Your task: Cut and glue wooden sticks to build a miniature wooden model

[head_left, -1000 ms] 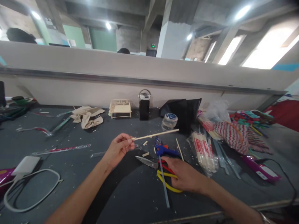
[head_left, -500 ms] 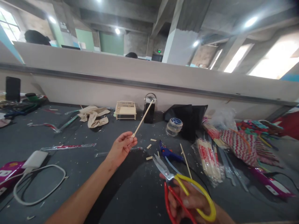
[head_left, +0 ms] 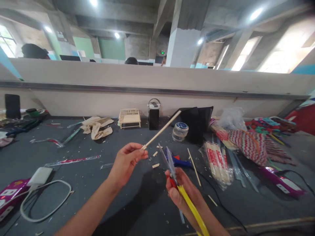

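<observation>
My left hand (head_left: 129, 160) pinches a thin wooden stick (head_left: 163, 128) near its lower end, and the stick slants up to the right. A short bit of wood seems to lie against it at the fingertips. My right hand (head_left: 183, 195) is wrapped round a pair of scissors (head_left: 192, 206) with red and yellow handles. The blades are parted and point up, close to the stick but apart from it. Several small cut wood pieces (head_left: 155, 166) lie between the hands. Behind the blades rests a blue glue gun (head_left: 183, 162), partly hidden.
A small wooden furniture model (head_left: 129, 118) stands at the back beside a black phone (head_left: 154, 119). To the right are a clear jar (head_left: 180, 131), a loose stick (head_left: 194, 167) and packed wooden sticks (head_left: 216, 160). A white cable (head_left: 46, 220) loops at left.
The scissors have turned upright in my right hand and come nearer the stick. The stick has tilted further right. The view has shifted slightly.
</observation>
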Demonstrator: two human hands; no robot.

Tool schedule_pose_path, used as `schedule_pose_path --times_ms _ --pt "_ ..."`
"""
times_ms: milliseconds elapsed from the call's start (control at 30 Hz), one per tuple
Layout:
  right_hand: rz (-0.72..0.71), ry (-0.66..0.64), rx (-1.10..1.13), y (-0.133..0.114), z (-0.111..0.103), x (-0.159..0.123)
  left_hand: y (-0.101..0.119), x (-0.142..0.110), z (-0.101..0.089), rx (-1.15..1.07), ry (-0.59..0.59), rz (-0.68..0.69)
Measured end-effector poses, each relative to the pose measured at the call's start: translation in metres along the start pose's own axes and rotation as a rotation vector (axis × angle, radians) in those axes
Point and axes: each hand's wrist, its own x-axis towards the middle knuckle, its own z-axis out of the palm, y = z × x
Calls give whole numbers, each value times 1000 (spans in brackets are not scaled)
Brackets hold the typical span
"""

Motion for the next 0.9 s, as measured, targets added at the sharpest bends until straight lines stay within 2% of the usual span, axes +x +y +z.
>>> schedule_pose_path --times_ms 67,167,400,733,900 --pt "-53 -9 -214 -10 -8 4 5 -13 10 65 9 -13" --pt "-84 -112 -328 -23 -13 7 6 -27 24 126 37 -33" --pt "-117 -109 -304 -23 -14 13 -3 -34 47 210 -31 -57" --pt "-120 -3 -343 -14 -20 13 -7 -29 61 351 -32 -70" --pt "-101 20 -348 -5 -19 9 -8 -30 64 457 -101 -107"
